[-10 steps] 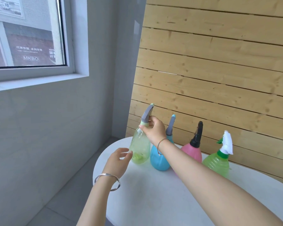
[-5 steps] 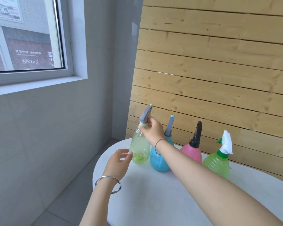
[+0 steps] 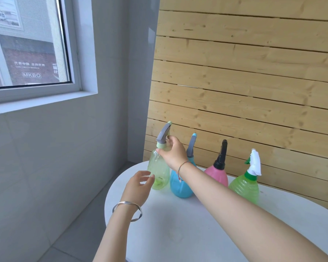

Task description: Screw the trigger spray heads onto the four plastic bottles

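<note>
A smooth white rounded table point(image 3: 197, 229) stood in a corner, backed by a wall of pale knotty wooden planks point(image 3: 244, 76) and flanked by grey tiled wall under a white-framed window point(image 3: 27, 53). In the head view, four plastic spray bottles stood upright in a row along the table's far edge, just beside one another. Leftmost was a translucent pale green bottle point(image 3: 158, 173) with a ribbed, faintly wrinkled body, topped by a grey trigger head point(image 3: 163, 134) on a light green collar. Next came a glossy blue bottle point(image 3: 178, 188) with a grey-and-teal head point(image 3: 191, 146), then a rounded pink bottle point(image 3: 219, 175) with a black head point(image 3: 221, 156), then a ridged bright green bottle point(image 3: 245, 188) with a white-and-green head point(image 3: 255, 163). The right hand point(image 3: 173, 154), a thin beaded string at its wrist, reached across in front of the blue bottle, its fingers curled around the pale green bottle's collar and neck, gripping it below the trigger head. The left hand point(image 3: 138, 186), with a silver bangle point(image 3: 127, 210) on the wrist, was loosely open, fingers spread, its fingertips at the lower side of the pale green bottle; whether they touched it could not be told.
</note>
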### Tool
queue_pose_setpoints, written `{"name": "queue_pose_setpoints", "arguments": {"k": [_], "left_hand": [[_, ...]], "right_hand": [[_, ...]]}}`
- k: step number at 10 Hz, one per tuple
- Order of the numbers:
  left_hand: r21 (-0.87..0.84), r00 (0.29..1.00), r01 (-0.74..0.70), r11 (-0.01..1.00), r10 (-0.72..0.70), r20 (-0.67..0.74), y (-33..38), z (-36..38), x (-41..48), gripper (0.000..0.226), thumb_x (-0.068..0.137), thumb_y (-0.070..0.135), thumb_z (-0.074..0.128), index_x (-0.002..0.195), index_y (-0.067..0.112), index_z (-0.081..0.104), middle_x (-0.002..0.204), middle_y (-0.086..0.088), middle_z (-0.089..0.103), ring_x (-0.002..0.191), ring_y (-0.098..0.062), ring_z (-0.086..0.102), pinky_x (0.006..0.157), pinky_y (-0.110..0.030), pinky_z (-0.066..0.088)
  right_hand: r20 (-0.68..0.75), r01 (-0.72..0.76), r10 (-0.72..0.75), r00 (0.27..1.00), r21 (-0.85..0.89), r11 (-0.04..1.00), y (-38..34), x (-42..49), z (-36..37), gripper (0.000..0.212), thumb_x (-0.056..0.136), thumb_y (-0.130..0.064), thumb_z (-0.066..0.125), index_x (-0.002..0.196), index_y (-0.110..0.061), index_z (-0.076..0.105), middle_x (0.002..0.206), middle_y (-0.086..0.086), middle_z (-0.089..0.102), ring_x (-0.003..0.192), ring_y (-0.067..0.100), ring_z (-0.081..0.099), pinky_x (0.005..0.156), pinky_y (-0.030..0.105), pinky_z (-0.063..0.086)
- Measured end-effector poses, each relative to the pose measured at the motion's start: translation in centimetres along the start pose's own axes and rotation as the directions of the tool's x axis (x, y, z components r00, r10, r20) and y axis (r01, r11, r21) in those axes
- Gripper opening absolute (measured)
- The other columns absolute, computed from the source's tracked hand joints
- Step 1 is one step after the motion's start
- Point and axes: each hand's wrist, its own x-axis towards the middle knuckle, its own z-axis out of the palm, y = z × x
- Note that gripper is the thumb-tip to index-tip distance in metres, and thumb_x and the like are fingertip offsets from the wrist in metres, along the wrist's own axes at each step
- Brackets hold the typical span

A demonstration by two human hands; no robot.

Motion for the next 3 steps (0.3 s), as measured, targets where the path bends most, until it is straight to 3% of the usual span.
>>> {"name": "queue_pose_setpoints", "arguments": {"k": [1,2,3], "left_hand": [[0.039,1.000,0.006,0.999,-0.006,0.016,0.4,0.3,-0.1,0.032,0.092,0.034,0.052,0.118,0.016,0.056,0.113,-0.005,0.065,0.104,-0.024,0.060,0.079,-0.033,0.049],[0.062,1.000,-0.004,0.998,0.002,0.030,0.8,0.8,-0.7,0.031,0.091,0.034,0.052,0.117,0.017,0.056,0.112,-0.004,0.066,0.105,-0.025,0.061,0.084,-0.035,0.050],[0.123,1.000,-0.003,0.992,0.000,0.022,1.3,1.3,-1.4,0.028,0.091,0.034,0.052,0.115,0.019,0.057,0.112,-0.004,0.066,0.102,-0.023,0.062,0.082,-0.035,0.052]], "right_hand": [[0.126,-0.062,0.061,0.990,0.002,0.998,-1.4,-2.3,-1.7,0.070,0.083,-0.024,0.066,0.142,-0.014,0.031,0.138,0.003,0.048,0.108,0.014,0.049,0.083,0.021,0.035],[0.158,0.031,-0.051,0.986,0.127,0.991,-4.6,-5.5,-5.2,0.065,0.081,-0.021,0.069,0.137,-0.023,0.037,0.144,-0.002,0.041,0.121,0.012,0.046,0.094,0.023,0.036],[-0.079,0.397,-0.389,0.918,0.223,0.891,-8.9,-9.2,-10.6,0.057,0.079,-0.017,0.071,0.128,-0.031,0.046,0.134,-0.015,0.046,0.128,0.008,0.045,0.098,0.024,0.041]]}}
